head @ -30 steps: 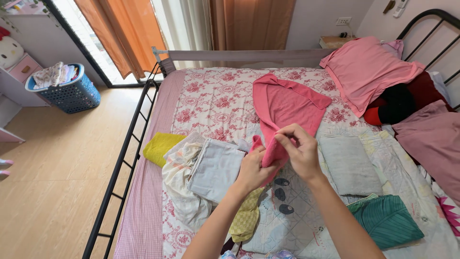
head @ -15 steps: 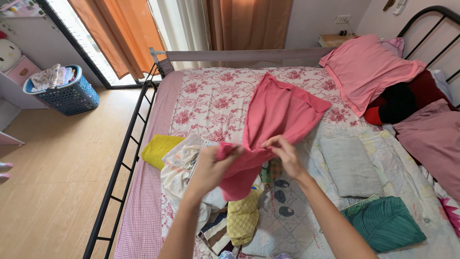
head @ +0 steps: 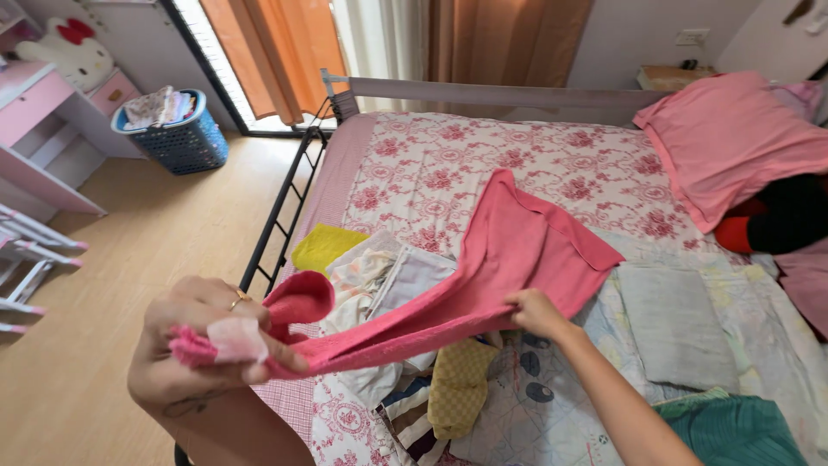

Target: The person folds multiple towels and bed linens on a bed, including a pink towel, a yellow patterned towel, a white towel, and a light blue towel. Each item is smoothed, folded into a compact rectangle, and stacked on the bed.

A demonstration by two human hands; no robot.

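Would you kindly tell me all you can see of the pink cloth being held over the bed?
The pink cloth looks like soft, slightly fuzzy knit fabric with a hemmed band along its right edge. It is pulled out long between two hands: the left hand grips one bunched end, where a pale tag shows, and the right hand pinches its lower edge. Its wide far part lies on the flowered bedsheet.

A home bedroom — a metal-framed bed (head: pixel 285 211) with floral sheet (head: pixel 483 164), pink pillow (head: pixel 733 138), laundry basket (head: pixel 177 142).
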